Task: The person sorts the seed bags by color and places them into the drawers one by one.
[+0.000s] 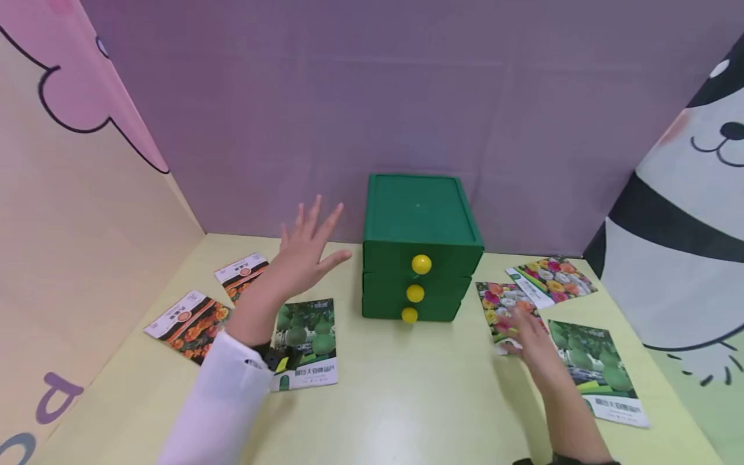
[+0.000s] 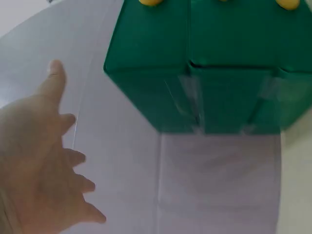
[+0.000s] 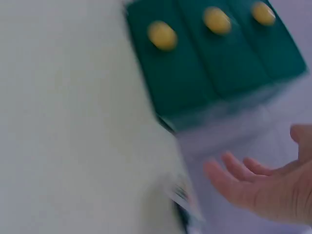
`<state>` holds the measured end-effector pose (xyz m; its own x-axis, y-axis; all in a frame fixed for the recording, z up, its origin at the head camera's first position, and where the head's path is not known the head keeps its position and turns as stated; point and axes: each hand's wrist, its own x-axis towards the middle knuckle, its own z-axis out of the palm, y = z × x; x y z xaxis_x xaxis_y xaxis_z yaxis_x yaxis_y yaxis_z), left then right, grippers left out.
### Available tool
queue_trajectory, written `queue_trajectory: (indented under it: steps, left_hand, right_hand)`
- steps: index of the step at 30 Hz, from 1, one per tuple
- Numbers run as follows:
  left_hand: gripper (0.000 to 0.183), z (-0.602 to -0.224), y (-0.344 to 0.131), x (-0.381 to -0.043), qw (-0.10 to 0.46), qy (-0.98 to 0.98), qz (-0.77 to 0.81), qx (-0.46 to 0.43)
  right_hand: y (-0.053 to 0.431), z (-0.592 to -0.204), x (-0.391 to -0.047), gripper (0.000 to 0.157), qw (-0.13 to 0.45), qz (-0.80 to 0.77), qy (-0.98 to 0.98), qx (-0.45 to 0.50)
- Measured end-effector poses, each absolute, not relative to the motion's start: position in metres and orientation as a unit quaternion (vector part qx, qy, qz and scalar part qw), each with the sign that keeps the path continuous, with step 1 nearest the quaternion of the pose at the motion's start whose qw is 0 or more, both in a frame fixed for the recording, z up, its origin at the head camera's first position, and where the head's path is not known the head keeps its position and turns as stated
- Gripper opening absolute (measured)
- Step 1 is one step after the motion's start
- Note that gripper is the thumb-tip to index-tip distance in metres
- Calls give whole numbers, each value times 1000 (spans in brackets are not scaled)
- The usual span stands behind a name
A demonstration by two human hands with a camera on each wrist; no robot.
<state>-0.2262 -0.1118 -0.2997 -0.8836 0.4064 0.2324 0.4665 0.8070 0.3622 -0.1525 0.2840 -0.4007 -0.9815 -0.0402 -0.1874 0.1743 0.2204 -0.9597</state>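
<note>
A green cabinet (image 1: 423, 213) with three stacked drawers, each with a yellow round knob (image 1: 421, 263), stands against the back of the table. To its left my left hand (image 1: 299, 261) is raised with fingers spread and nothing in it; the left wrist view shows it beside the cabinet's side (image 2: 146, 97). Lower on the right, my right hand (image 1: 527, 336) hovers over a seed packet with colourful flowers (image 1: 494, 303), its fingers loosely bent and holding nothing. In the right wrist view, the right hand (image 3: 268, 187) is below the drawer fronts (image 3: 195, 68), apart from them.
Two orange-flower packets (image 1: 194, 326) lie at the left, near a green-fruit packet (image 1: 308, 336) partly under my left forearm. At the right are another flower packet (image 1: 558, 281) and a green-fruit packet (image 1: 599, 361). A purple cloth (image 1: 325, 116) hangs behind; printed panels flank the table (image 1: 383, 400).
</note>
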Motion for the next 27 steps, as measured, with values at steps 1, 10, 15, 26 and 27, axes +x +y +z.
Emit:
queue_trajectory:
  steps: [1, 10, 15, 26, 27]
  left_hand:
    - [73, -294, -106, -231, 73, -945, -209, -242]
    - [68, -256, -39, -276, 36, -936, -150, -317]
    - [66, -255, -15, -295, -19, -932, -117, -342]
    - [61, -261, 0, -311, -65, -928, -76, -360]
    - [61, -262, 1, -311, -66, -928, -67, -361]
  right_hand:
    - [277, -406, -153, 78, 126, -663, 737, 30]
    - [215, -442, -169, 75, 392, -794, 465, 8]
    - [190, -447, -183, 73, 390, -807, 442, 34]
    - [166, -447, -198, 70, 333, -851, 395, 90]
    - [165, -448, -199, 69, 327, -854, 393, 95]
